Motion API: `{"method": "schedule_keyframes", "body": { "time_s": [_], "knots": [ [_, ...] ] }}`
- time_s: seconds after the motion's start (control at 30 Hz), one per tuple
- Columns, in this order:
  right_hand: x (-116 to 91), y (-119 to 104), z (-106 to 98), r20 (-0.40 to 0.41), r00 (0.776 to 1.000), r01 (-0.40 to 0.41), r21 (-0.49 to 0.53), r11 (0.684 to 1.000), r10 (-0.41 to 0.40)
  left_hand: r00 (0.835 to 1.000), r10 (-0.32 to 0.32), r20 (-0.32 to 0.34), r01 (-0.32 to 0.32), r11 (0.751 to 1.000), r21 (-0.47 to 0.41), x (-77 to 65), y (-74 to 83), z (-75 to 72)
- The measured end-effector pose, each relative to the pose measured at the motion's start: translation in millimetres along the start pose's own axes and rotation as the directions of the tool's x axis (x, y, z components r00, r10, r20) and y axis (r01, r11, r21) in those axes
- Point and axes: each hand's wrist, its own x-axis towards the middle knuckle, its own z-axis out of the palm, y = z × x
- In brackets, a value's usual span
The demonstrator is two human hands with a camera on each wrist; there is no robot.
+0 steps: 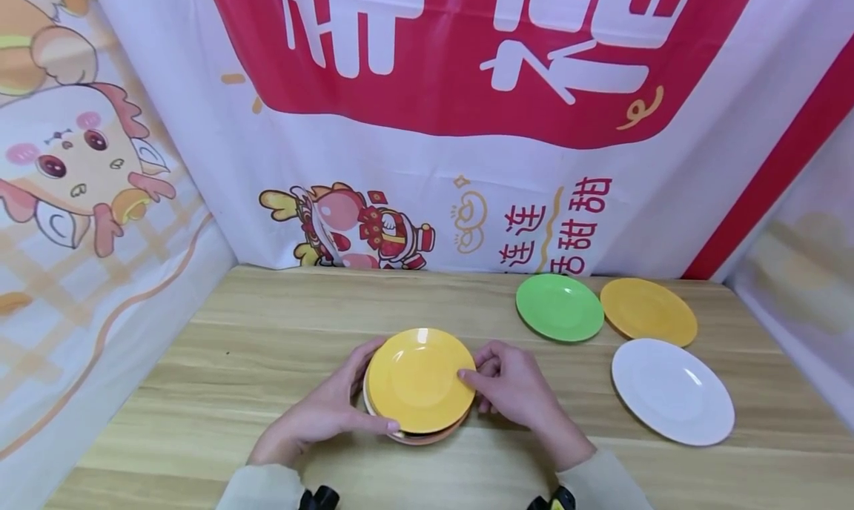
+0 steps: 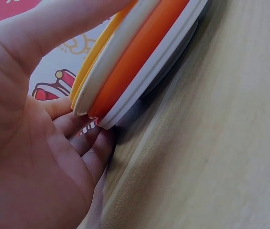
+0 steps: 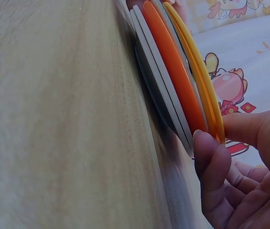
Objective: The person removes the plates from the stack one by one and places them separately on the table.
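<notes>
A stack of plates stands on the wooden table, with a yellow plate (image 1: 416, 384) on top. Below it the left wrist view shows a cream plate (image 2: 110, 62), an orange plate (image 2: 142, 52) and a white plate (image 2: 154, 71); something dark lies lowest. My left hand (image 1: 330, 405) grips the stack from the left, thumb at the near rim and fingers round the far side. On the right, my right hand (image 1: 515, 382) pinches the yellow plate's rim, thumb on top and fingertips below. The yellow rim sits slightly apart from the plates under it.
To the right on the table (image 1: 220, 391) lie a green plate (image 1: 560, 308), an orange-yellow plate (image 1: 649, 311) and a white plate (image 1: 672, 391), set apart from the stack. A printed cloth (image 1: 454, 154) hangs behind the table's far edge, with more cloth at both sides.
</notes>
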Motion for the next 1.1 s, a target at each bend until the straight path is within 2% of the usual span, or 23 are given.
{"method": "schedule_keyframes", "body": {
  "time_s": [0.53, 1.1],
  "knots": [
    [-0.8, 1.8, -0.1, 0.001, 1.0, -0.007, 0.007, 1.0, 0.007, 1.0, -0.016, -0.002, 0.016, 1.0, -0.007, 0.0, 0.9, 1.0],
    [0.5, 3.8, -1.7, 0.035, 0.998, -0.059, 0.136, 0.989, 0.055, 1.0, -0.002, -0.003, 0.002, 1.0, -0.006, -0.4, -1.0, 1.1]
  ]
}}
